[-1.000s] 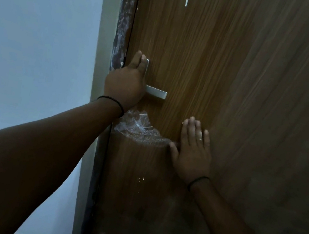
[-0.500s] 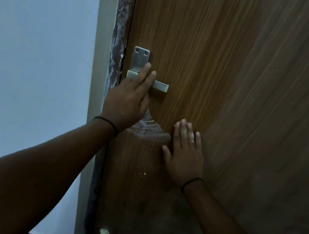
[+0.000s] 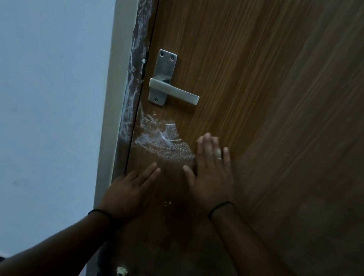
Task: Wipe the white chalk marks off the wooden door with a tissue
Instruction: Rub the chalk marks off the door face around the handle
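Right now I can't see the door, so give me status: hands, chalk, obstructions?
Left hand and right hand open, no tissue. Chalk smear unwiped below door handle. Nothing blocking.

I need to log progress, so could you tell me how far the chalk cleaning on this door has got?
Nothing looks wiped yet: the white chalk smear below the door handle is intact. Neither hand holds anything: the right hand is flat on the wooden door beside the smear, and the left hand is open below it. No tissue is visible. All the wiping is left.
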